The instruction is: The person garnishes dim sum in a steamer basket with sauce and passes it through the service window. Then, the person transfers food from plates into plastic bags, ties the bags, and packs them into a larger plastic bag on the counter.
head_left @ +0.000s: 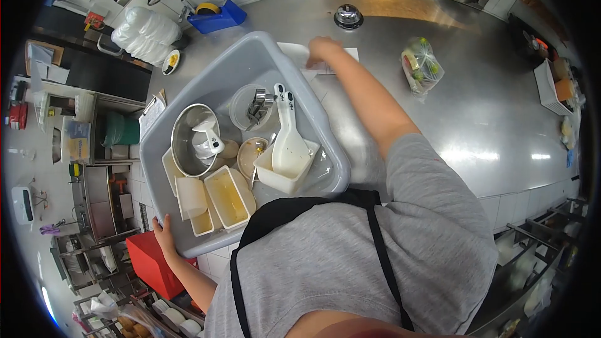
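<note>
"Where are the hands?"
"The left hand (164,236) clasps the near-left edge of the grey tub (249,56); the right hand (324,51) is at white paper (292,52) on the worktop (482,119); I can't tell whether it pinches any."
"And the tub?"
"Just before the black apron (275,218); it holds a steel pot (186,122), white spoons (290,149) and a yellow-stained container (229,197)."

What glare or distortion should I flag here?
Head view: strong fisheye, with dark, vignetted corners; head view: white glare spots on the steel counter at right, plus a warm reflection along its far side; head view: contents of the gray tub stay readable, with no glare hiding them.
</note>
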A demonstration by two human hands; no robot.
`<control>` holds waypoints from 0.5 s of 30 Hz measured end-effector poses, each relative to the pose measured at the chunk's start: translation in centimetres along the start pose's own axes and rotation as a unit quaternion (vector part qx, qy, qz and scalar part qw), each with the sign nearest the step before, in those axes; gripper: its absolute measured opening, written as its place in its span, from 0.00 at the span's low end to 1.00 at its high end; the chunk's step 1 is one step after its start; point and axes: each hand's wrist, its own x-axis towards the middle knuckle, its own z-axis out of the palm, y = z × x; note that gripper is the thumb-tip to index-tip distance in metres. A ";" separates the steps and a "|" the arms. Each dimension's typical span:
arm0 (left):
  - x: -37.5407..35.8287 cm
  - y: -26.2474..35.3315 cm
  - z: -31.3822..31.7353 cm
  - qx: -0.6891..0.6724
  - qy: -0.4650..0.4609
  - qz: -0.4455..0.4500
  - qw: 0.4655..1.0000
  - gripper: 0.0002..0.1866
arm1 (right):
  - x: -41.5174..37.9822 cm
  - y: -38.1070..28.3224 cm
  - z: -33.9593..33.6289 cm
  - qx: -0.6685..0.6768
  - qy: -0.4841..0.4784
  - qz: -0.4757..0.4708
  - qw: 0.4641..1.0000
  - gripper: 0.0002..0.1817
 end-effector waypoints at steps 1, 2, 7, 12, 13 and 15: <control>0.1 -0.2 -0.1 0.001 -0.004 0.001 1.000 0.20 | -1.2 -1.1 1.0 0.000 0.105 0.020 0.994 0.26; 0.2 -0.5 -0.1 0.002 -0.004 0.011 1.000 0.20 | -1.8 -2.0 1.6 -0.002 0.209 0.039 0.977 0.28; 0.4 -0.9 -0.1 0.023 0.002 0.035 0.999 0.20 | -1.1 -4.0 1.8 0.087 0.237 0.081 0.964 0.26; 0.0 0.0 0.0 0.037 -0.003 0.026 0.999 0.21 | 1.4 -4.0 1.5 0.053 0.097 0.090 0.990 0.21; -0.1 0.0 0.0 0.037 -0.003 0.026 0.999 0.21 | 2.1 -3.7 1.8 0.053 0.097 0.090 0.990 0.21; 0.0 -0.1 -0.1 0.052 0.003 0.039 0.998 0.21 | 2.4 -3.4 2.3 0.091 0.076 0.020 0.993 0.18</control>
